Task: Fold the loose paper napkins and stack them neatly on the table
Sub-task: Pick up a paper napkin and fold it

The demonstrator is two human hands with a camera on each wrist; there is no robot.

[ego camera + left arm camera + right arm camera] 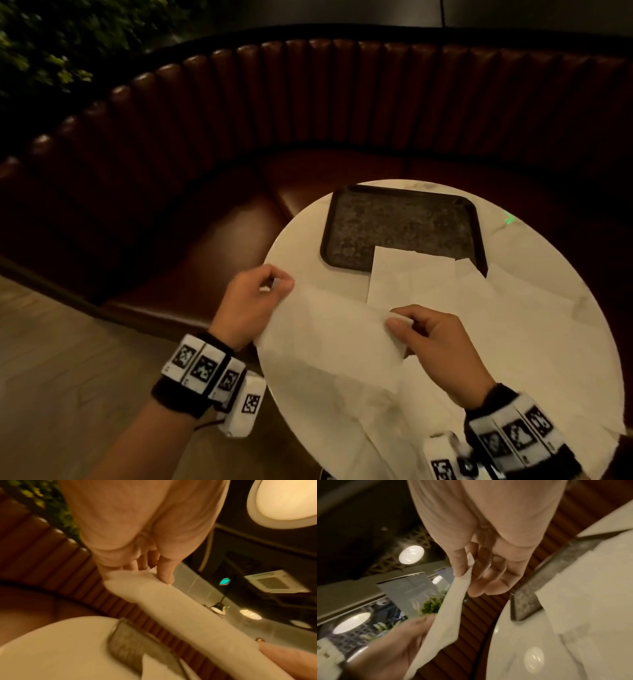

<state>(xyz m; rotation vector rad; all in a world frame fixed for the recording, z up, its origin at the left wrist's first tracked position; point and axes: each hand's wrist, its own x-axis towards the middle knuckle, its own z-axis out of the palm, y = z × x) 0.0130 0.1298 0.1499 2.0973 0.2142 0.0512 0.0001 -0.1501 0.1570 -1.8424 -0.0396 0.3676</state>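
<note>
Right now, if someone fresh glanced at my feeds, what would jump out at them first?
First, the white napkin stretched in the air between both hands at the table's near left edge: the left hand pinches one end, the right hand the other. Next, the dark tray on the far side of the round white table, with more loose napkins overlapping its near edge.

Bare marble is showing along the table [294,240]'s left rim — passable; the dark tray [400,226] is blocking the far side, and loose napkins [513,342] are covering the right half.
</note>
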